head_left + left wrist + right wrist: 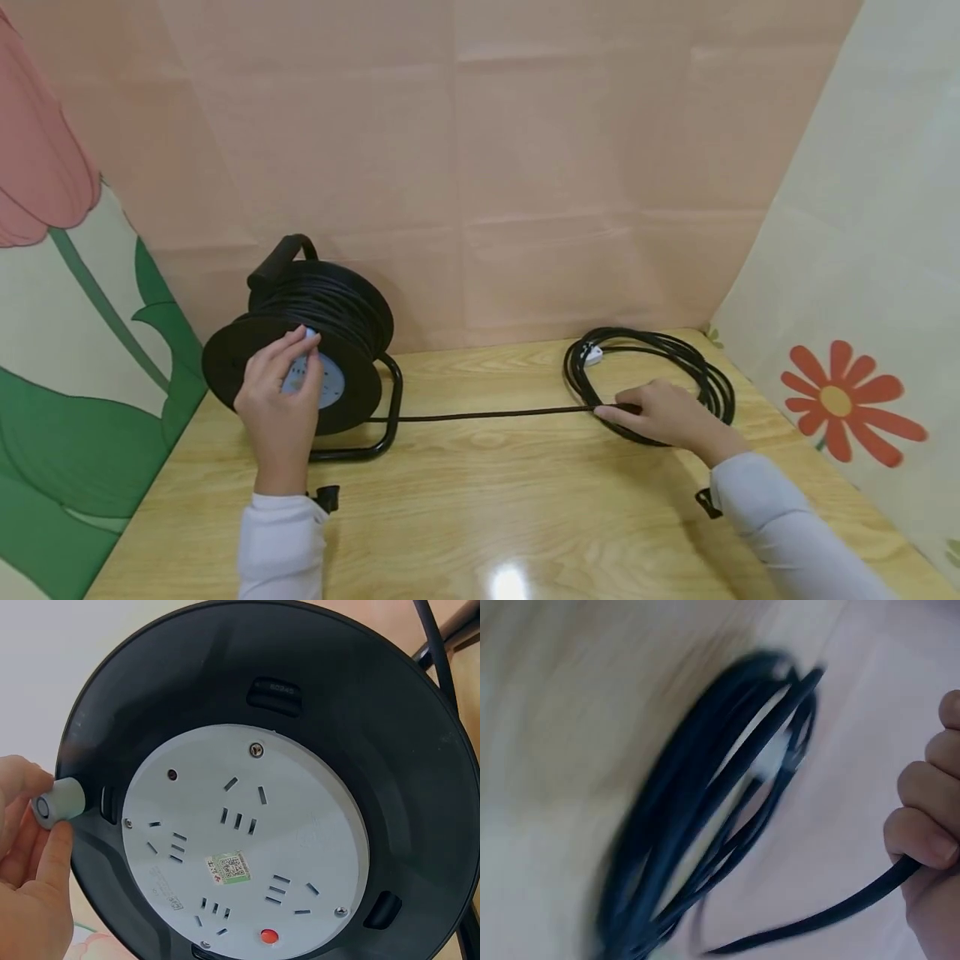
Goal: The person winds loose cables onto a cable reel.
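Note:
A black cable reel (330, 304) stands at the left of the table, with cable wound on its drum. My left hand (281, 408) is at its front disc and pinches the small pale knob (60, 802) near the rim. Inside that disc sits a light grey socket panel (247, 840) with a red button. From the reel's base a black cable (487, 414) runs right, nearly straight and low over the table. My right hand (667, 412) grips this cable above the front of a loose coil (716, 379). A white plug (592, 355) lies within the coil.
The reel's bent tube frame (393, 400) rests on the wooden table (480, 508). Its carrying handle (277, 260) sticks up at the top. A pink-covered wall (465, 167) stands behind, and a pale wall with a red flower (836, 402) borders the right side.

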A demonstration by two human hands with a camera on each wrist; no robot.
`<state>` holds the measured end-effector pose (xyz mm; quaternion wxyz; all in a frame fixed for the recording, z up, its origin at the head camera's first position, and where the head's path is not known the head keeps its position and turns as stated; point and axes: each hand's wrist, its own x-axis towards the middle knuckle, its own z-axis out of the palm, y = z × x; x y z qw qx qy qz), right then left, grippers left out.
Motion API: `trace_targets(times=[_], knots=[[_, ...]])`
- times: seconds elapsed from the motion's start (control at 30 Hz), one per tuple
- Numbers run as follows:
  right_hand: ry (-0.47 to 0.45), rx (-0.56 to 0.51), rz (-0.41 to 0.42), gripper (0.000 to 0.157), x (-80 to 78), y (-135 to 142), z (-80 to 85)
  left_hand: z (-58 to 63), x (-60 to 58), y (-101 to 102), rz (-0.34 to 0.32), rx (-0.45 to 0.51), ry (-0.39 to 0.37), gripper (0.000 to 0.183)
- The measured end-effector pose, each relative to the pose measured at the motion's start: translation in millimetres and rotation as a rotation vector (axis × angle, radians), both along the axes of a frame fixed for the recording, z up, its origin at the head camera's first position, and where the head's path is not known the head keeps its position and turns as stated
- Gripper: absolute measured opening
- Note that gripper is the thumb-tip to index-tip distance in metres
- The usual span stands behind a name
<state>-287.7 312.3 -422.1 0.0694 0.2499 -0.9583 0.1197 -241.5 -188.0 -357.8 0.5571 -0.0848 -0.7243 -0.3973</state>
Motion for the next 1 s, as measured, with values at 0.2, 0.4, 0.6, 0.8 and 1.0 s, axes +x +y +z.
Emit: trace_targets(times=[0.2,0.4,0.6,0.8,1.0], knots=[[0.215,-0.028,-0.098,0.035,-6.3,46.3,-4.0,0.1,-1.2,0.2,0.006,-0.005,0.004,0.013],[0.453,-0.111,-0.102,0.060,-12.4,56.0,16.3,-2.1,-1.3,2.3,-0.005,0.007,0.000,0.014],[0.660,-0.118,0.045,0.059,-12.3,42.3,38.7,-2.6,-1.2,4.8,-0.033,-0.002,0.001,0.015],[0.736,-0.179,0.066,0.060,-9.1,26.6,32.8,-2.1,-2.2,6.5,-0.072,0.000,-0.014,0.013],[0.644,-0.184,-0.003,0.044,-9.5,20.6,16.0,-4.2,0.7,8.9,-0.109,0.008,-0.077,0.015]])
